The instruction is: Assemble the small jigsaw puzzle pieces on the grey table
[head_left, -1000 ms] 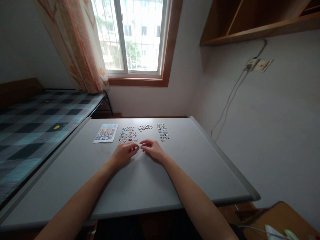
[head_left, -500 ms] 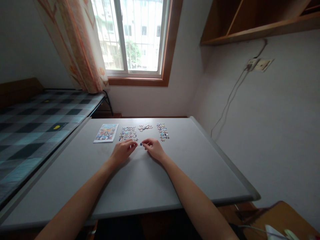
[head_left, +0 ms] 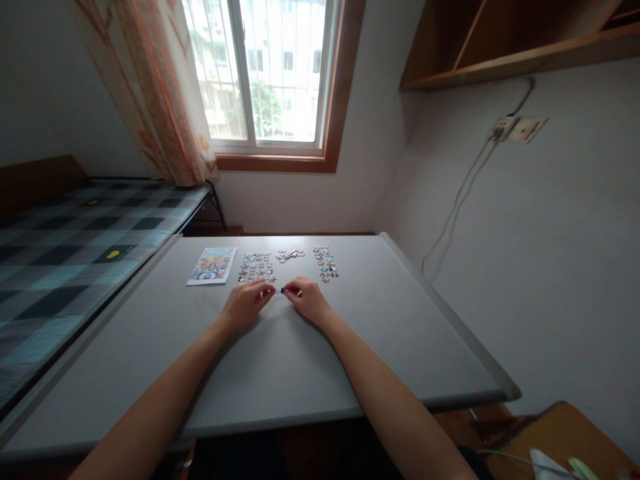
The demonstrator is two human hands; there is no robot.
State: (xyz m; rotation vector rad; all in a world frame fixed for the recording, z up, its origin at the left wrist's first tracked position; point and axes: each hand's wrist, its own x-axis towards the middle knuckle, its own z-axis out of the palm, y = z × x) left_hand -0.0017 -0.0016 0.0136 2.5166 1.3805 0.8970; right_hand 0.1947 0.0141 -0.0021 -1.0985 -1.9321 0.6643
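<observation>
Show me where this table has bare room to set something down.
Table: bare right of the rightmost puzzle pieces, between the forearms, and between the picture sheet and near-left corner. Crowded: far middle, where other pieces, left hand and right hand cluster.

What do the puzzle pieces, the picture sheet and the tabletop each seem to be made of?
Puzzle pieces: probably printed cardboard, finish too small to judge; flat, knobbed, multicoloured.
Picture sheet: likely paper or thin card, finish unclear; flat, colour-printed, white-bordered.
Tabletop: perhaps laminate, smooth with a soft sheen; even grey, paler toward the far edge.
</observation>
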